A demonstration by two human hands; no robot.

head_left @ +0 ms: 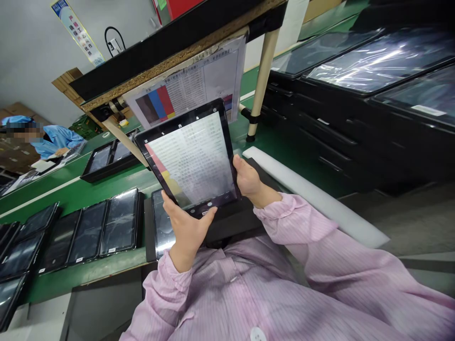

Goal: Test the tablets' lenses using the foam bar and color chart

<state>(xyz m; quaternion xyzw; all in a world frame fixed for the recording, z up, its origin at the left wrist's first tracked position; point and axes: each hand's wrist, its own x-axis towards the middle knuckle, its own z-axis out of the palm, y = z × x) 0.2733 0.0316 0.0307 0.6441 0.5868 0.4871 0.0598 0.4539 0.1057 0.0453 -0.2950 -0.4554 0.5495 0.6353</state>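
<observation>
A black-framed tablet (pixel 194 161) is held up in front of me, tilted, between both hands. Its lit screen looks like a camera view of a printed sheet. My left hand (pixel 186 225) grips the lower left corner, thumb near the bottom edge. My right hand (pixel 249 177) is closed on the right edge, thumb along the frame. Behind the tablet a printed chart (pixel 192 80) with colour blocks and rows of text hangs from a shelf. Under my left hand another tablet (pixel 161 220) lies on a dark mat, partly hidden.
Several tablets (pixel 119 222) lie in rows on the green bench (pixel 117 266) at left. Stacked black trays (pixel 341 123) with film-covered tablets stand at right. A white foam strip (pixel 313 194) lies right of my arm. A shelf post (pixel 263 80) rises ahead. A person in blue (pixel 59 139) sits far left.
</observation>
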